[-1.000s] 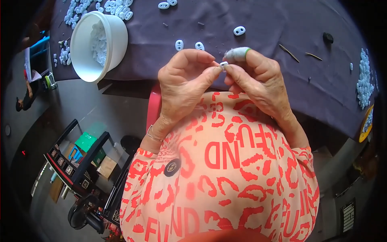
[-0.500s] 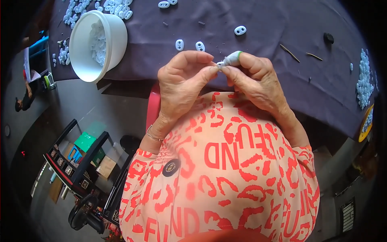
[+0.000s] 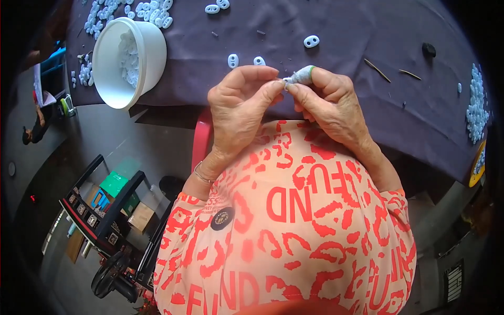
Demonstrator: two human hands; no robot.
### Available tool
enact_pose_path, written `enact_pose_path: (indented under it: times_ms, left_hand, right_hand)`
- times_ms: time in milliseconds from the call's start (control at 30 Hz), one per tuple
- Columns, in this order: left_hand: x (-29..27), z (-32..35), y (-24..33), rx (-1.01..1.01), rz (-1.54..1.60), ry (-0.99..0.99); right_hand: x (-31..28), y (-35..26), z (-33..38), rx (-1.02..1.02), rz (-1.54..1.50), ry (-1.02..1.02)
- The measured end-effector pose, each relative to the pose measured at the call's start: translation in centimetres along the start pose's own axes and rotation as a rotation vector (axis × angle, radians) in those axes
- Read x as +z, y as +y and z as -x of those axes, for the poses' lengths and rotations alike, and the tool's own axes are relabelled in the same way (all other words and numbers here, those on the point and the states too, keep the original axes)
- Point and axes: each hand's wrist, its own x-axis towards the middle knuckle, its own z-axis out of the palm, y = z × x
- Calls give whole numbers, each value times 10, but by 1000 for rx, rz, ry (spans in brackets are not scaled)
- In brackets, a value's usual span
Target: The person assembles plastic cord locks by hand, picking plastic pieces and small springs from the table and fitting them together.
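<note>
My left hand (image 3: 239, 113) and my right hand (image 3: 333, 107) meet over the table's near edge. Between their pinched thumbs and fingertips is a small white plastic piece (image 3: 286, 82), mostly hidden by the fingers. A white wrap with a green edge (image 3: 302, 75) covers my right index finger. Just beyond my hands lie a white oval two-hole cord lock (image 3: 233, 61) and another cord lock (image 3: 259, 61), partly covered by my left fingers. A third two-hole cord lock (image 3: 311, 41) sits farther off to the right. Tiny springs (image 3: 261, 32) are scattered past them.
A white tub (image 3: 155, 55) with small pale parts lies tipped at the left, before a heap of cord locks (image 3: 152, 11). Rightward on the dark tablecloth (image 3: 357, 21) are two thin sticks (image 3: 377, 70), a black lump (image 3: 428, 50) and a pile of small white parts (image 3: 476, 107).
My hands stay almost in place, fingertips still pinched together. The white piece between them has turned slightly, and less of its holed face shows. The whole view has shifted a little.
</note>
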Motion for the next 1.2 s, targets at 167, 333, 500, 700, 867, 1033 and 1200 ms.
enact_pose_path:
  times_ms: [167, 333, 500, 700, 867, 1033, 1200]
  left_hand:
    - [3, -3, 0, -21, 37, -6]
    - [2, -4, 3, -46, 67, -29]
    - [-3, -6, 4, -8, 23, -25]
    - [-12, -13, -8, 312, -371, 126]
    - [-19, -20, -4, 734, -981, -17]
    - [-10, -26, -4, 811, -1089, -49]
    - [-6, -30, -4, 844, -1156, -115]
  right_hand:
    - [-2, -5, -2, 39, -81, 23]
    - [-3, -8, -2, 95, -186, 42]
    - [-5, -5, -1, 118, -231, 54]
    - [-8, -8, 2, 102, -235, 98]
    - [-11, -7, 6, 85, -191, 102]
    - [-10, -5, 8, 112, -177, 100]
    - [-12, -5, 8, 97, -187, 91]
